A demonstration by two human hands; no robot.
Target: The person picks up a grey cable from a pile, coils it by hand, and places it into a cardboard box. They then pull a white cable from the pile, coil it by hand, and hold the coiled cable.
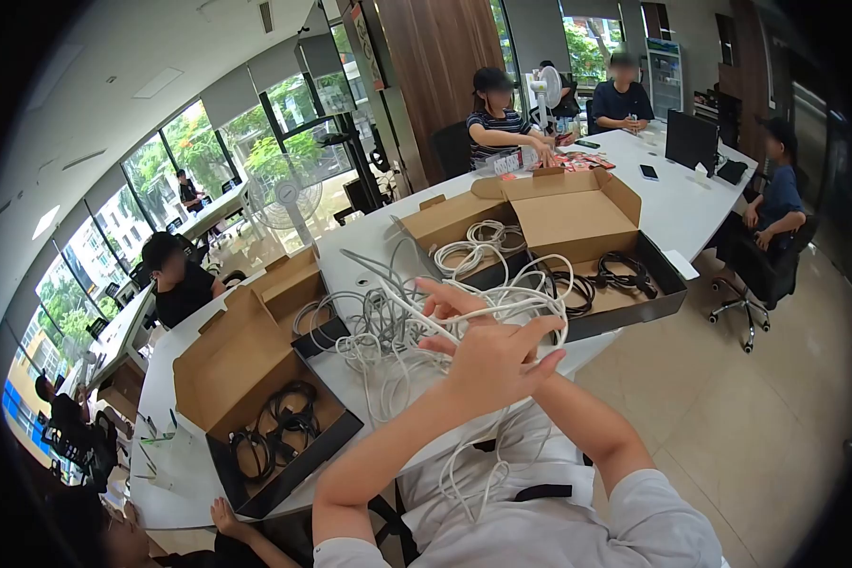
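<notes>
My forearms cross in front of me above the table. My left hand [502, 360] reaches to the right, thumb and fingers closed around loops of white cable [530, 305]. Behind it, partly hidden, my right hand [452, 303] points left, with strands of the same cable running across its fingers. Part of the white cable [478, 473] hangs down over my lap. Below and left of my hands, a tangled heap of grey and white cables [379, 327] lies on the white table [388, 227].
A box of black cables [279, 431] sits open at the left. Another open box [648, 303] at the right holds black cables. Behind it, coiled white cables [478, 248] lie in a box. Several people sit around, one at the far side [497, 123]; a fan [289, 204] stands behind.
</notes>
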